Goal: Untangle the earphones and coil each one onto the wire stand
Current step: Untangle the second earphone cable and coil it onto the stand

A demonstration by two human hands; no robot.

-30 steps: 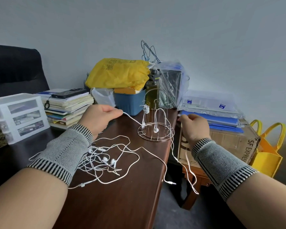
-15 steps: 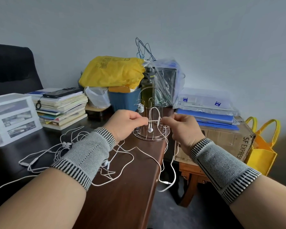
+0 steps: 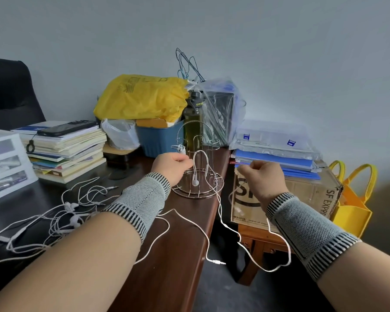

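A silver wire stand (image 3: 197, 176) sits near the right edge of the dark wooden desk (image 3: 167, 266). A white earphone (image 3: 196, 181) hangs over one of its arms, buds dangling. My left hand (image 3: 170, 167) is curled at the stand's left side and pinches this earphone's cord. My right hand (image 3: 261, 176) is off the desk's right edge, fingers curled round the same white cord, which droops below it in a loop. The plug end (image 3: 216, 262) dangles past the desk edge. A tangle of white earphones (image 3: 70, 215) lies on the desk at the left.
A stack of books (image 3: 65, 152) with a phone on top, a white drawer unit (image 3: 5, 163), a blue bin (image 3: 158, 140) under a yellow bag, and a bottle (image 3: 194, 122) crowd the desk's back. A cardboard box (image 3: 302, 194) with blue folders stands right of the desk.
My right hand has moved away from the stand to the right, drawing the cord out. My left hand has stayed at the stand's left side. The view has shifted slightly.
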